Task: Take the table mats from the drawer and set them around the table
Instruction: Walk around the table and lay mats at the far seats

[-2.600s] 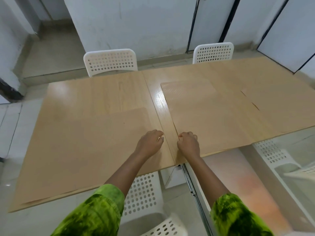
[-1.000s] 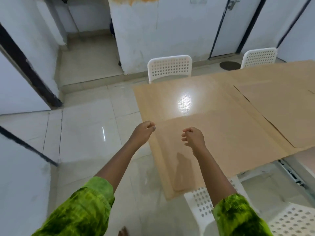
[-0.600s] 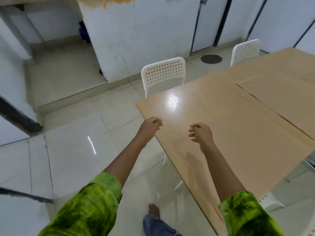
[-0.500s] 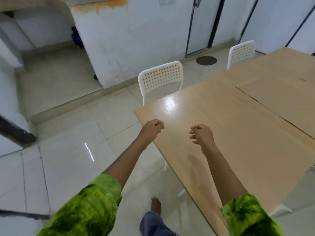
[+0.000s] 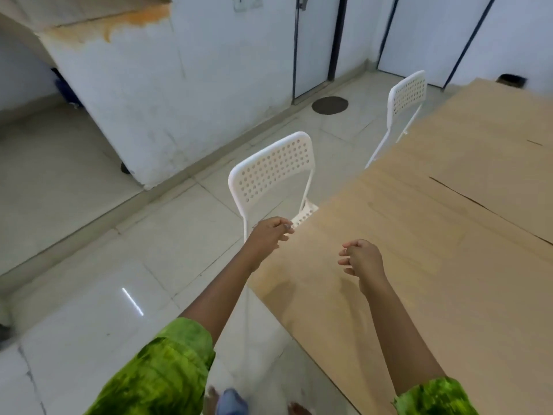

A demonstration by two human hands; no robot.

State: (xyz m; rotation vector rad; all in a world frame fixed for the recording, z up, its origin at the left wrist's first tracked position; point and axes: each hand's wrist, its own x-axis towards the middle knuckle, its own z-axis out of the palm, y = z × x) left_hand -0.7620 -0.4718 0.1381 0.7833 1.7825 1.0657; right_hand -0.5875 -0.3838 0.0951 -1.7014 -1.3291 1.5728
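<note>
A: Where are your hands against the table (image 5: pixel 389 339)?

B: Your left hand (image 5: pixel 267 235) hangs at the table's near corner, fingers curled in loosely, thumb meeting the fingertips. Whether something thin is pinched there, I cannot tell. Your right hand (image 5: pixel 362 259) floats above the tabletop, just in from that corner, fingers (image 5: pixel 344 261) half-curled with gaps between them, gripping nothing.

A: And the mats?

B: One table mat (image 5: pixel 505 187) lies flat on the table, well beyond your right hand, its dark edge running slantwise across the wood. It matches the table's colour, so only its edge separates them.

A: What stands by the table?

B: A white perforated chair (image 5: pixel 272 175) is tucked at the table's corner, right behind your left hand. A second chair (image 5: pixel 407 97) stands farther along the same side.
</note>
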